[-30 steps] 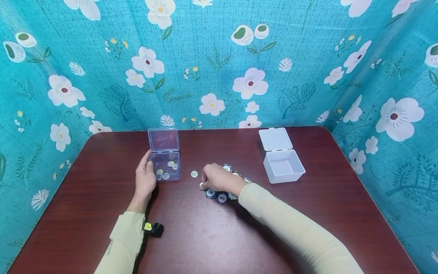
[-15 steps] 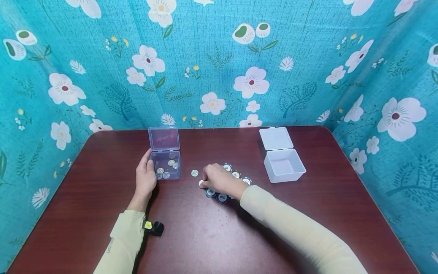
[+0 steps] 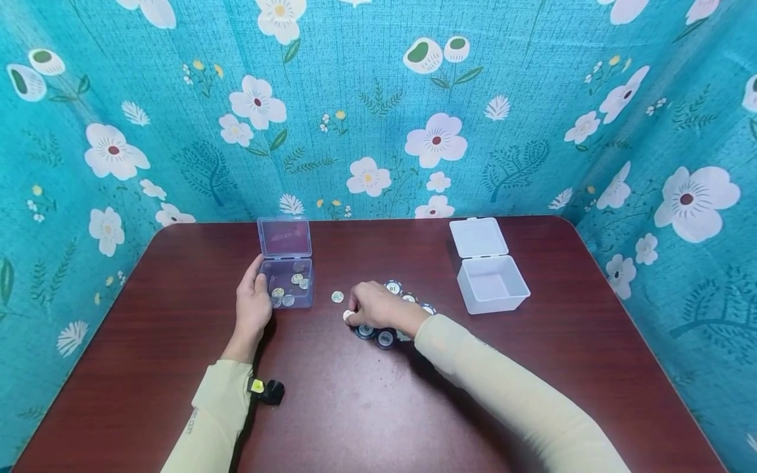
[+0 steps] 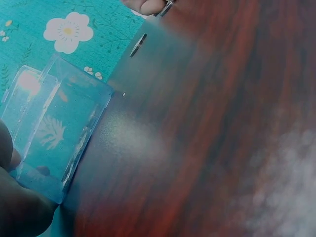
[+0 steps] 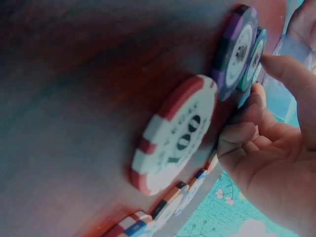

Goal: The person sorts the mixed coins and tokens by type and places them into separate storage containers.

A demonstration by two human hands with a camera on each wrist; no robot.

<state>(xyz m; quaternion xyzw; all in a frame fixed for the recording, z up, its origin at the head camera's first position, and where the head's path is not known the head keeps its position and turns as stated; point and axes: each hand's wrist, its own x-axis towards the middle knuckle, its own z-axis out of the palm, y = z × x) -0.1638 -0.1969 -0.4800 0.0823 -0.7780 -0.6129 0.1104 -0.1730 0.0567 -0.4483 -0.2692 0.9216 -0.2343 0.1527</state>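
Note:
My left hand grips the left side of a clear plastic box, its lid standing open at the back. Several coins lie on the box floor. In the left wrist view, thumb and fingers hold the see-through wall at the left edge. Over a group of poker chips, my right hand pinches a coin at its fingertips, close to the tabletop. A loose coin lies between that hand and the box. The right wrist view shows a red-and-white 100 chip beside the curled fingers.
A white plastic box with its lid raised stands at the right rear of the dark red wooden table. A turquoise flowered curtain hangs behind and along both sides.

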